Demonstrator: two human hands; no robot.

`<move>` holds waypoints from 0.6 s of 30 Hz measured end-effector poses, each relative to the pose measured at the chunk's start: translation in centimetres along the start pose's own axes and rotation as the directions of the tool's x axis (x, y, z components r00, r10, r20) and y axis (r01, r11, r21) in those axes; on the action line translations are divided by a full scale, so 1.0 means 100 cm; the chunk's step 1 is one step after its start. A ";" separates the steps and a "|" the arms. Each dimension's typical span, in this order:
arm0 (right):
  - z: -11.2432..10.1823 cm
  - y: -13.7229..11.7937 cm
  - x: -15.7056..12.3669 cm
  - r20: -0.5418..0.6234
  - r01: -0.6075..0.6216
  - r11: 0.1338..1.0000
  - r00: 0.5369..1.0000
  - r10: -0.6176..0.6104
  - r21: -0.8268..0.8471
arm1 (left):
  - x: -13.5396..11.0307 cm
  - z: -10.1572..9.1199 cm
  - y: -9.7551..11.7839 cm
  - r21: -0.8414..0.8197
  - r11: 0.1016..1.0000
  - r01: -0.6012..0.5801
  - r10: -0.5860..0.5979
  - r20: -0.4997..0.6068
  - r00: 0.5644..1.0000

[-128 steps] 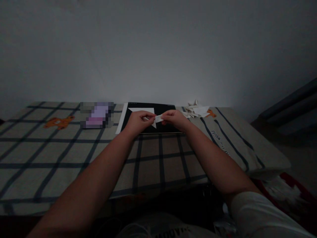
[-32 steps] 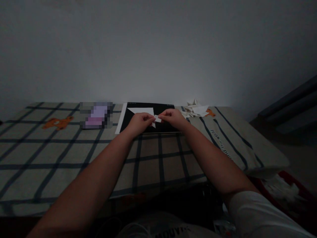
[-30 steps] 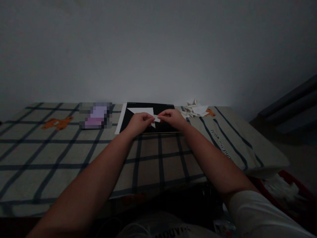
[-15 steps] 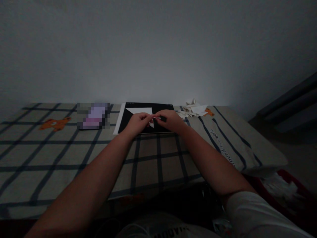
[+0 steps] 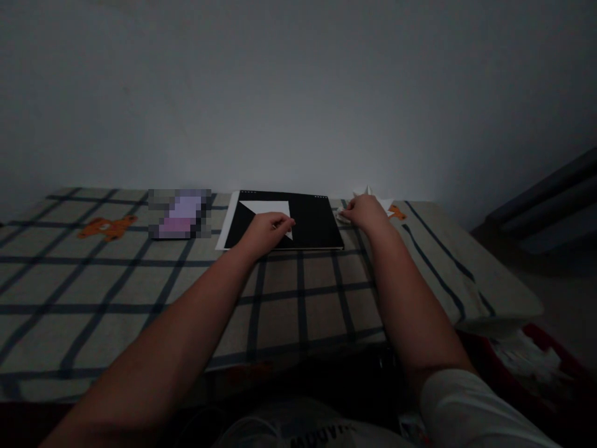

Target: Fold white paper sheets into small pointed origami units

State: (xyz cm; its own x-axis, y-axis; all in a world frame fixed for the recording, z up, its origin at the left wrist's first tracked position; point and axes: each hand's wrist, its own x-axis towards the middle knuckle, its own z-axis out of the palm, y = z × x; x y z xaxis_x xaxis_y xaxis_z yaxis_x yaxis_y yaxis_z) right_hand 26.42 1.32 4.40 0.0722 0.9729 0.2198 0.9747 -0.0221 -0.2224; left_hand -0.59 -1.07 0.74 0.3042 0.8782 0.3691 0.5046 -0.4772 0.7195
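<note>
Right hand [image 5: 367, 210] at white folded papers [image 5: 385, 205]

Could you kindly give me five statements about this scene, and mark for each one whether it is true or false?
1. The left hand is at the white paper on the black pad. True.
2. The right hand is at the folded white pieces. True.
3. The two hands touch each other. False: a gap separates them.
4. A blurred purple item lies left of the pad. True.
5. The tablecloth is all one colour. False: it shows dark stripes and orange figures.
</note>
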 end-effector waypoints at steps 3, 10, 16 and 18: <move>0.007 0.001 0.002 0.018 -0.034 0.998 0.999 0.035 -0.055 | 0.000 0.001 -0.003 0.027 1.000 -0.014 0.014 0.020 1.000; 0.017 -0.001 0.007 0.062 -0.019 0.997 0.998 0.023 -0.071 | 0.000 0.001 -0.006 0.063 0.996 -0.063 0.061 0.036 0.997; 0.024 -0.005 0.006 -0.051 -0.019 0.999 0.999 0.020 0.032 | 0.000 0.000 -0.002 0.092 0.993 -0.075 0.072 0.032 0.997; 0.026 -0.007 0.006 -0.068 -0.025 0.999 0.997 0.028 0.045 | 0.000 0.000 -0.002 0.097 0.992 -0.081 0.078 0.032 0.996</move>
State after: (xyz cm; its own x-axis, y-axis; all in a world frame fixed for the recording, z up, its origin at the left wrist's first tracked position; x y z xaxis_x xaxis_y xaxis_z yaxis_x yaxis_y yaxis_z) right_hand 25.25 2.54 2.24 0.1141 0.9538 0.2778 0.9620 -0.0363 -0.2706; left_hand -0.66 -1.01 0.60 0.3680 0.8369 0.4052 0.5542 -0.5473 0.6271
